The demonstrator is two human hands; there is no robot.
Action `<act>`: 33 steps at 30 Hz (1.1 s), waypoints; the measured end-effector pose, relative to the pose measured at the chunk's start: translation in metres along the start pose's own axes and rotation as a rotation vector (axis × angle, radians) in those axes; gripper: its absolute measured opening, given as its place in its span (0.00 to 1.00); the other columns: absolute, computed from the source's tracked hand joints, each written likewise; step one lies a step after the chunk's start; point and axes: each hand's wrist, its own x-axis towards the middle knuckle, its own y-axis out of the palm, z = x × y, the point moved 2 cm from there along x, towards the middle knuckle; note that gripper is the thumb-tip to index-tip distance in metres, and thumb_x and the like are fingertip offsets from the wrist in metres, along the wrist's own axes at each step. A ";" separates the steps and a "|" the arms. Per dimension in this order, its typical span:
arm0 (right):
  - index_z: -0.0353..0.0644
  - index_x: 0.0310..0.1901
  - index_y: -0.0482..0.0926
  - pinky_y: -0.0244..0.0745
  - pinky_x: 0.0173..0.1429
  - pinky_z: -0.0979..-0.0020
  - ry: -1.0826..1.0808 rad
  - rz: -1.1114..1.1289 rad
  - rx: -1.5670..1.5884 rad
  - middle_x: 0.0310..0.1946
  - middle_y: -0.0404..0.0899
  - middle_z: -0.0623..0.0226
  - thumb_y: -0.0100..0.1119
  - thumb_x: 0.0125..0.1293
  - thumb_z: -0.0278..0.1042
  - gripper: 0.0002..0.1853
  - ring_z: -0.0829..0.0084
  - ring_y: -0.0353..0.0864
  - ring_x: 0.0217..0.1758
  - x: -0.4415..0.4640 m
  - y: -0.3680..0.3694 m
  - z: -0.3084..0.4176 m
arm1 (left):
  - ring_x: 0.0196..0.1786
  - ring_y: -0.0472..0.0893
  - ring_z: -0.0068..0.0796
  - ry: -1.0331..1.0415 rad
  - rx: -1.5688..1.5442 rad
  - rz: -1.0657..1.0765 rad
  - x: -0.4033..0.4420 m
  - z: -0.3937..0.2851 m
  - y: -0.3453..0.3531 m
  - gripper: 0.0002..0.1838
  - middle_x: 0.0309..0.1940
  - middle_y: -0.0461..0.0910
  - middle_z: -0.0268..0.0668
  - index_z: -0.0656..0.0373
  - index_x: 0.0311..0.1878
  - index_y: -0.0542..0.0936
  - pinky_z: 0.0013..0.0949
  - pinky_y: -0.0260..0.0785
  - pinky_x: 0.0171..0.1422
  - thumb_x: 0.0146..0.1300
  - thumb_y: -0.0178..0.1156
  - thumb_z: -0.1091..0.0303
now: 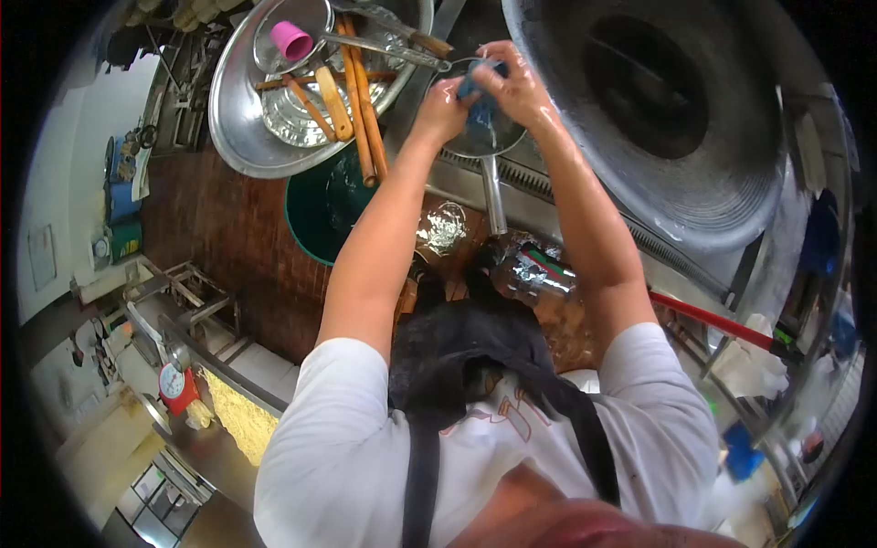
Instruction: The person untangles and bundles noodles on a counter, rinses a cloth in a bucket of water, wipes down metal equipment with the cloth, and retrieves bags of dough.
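Both hands are together over a round long-handled metal strainer (493, 194), whose handle points back toward my body. My right hand (513, 87) is wet and closed around a blue scrubbing cloth (481, 80), pressing it at the strainer's bowl. On the other side, my left hand (441, 111) is closed at the bowl's left rim, close against the cloth. Its fingertips are partly hidden. What looks like water glistens on my hands and in the bowl.
Left of my hands, a large metal basin (239, 137) holds wooden sticks (358, 100), a pink cup (290, 41) and another strainer (388, 50). Below it stands a green tub (306, 215). A huge metal wok (722, 205) fills the right. A red pole (713, 320) lies beside my right arm.
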 end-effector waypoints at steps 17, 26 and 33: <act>0.27 0.51 0.73 0.77 0.48 0.48 0.228 0.032 -0.349 0.45 0.82 0.38 0.59 0.62 0.36 0.22 0.43 0.83 0.47 0.013 0.069 -0.069 | 0.55 0.80 0.58 -0.420 0.047 -0.038 0.027 0.062 0.041 0.21 0.48 0.81 0.62 0.70 0.51 0.77 0.51 0.70 0.60 0.70 0.49 0.58; 0.34 0.52 0.82 0.76 0.58 0.52 0.373 0.340 -0.425 0.50 0.82 0.42 0.58 0.64 0.41 0.20 0.45 0.83 0.53 0.024 0.114 -0.173 | 0.67 0.74 0.53 -0.481 0.290 0.116 0.011 0.132 0.121 0.24 0.66 0.73 0.53 0.61 0.65 0.74 0.47 0.69 0.68 0.72 0.48 0.58; 0.36 0.51 0.82 0.76 0.58 0.51 0.200 0.143 -0.463 0.46 0.83 0.42 0.57 0.63 0.41 0.20 0.44 0.82 0.52 0.030 0.055 -0.084 | 0.62 0.78 0.51 -0.360 0.201 0.142 0.036 0.063 0.069 0.27 0.59 0.79 0.53 0.60 0.62 0.75 0.47 0.72 0.64 0.59 0.63 0.62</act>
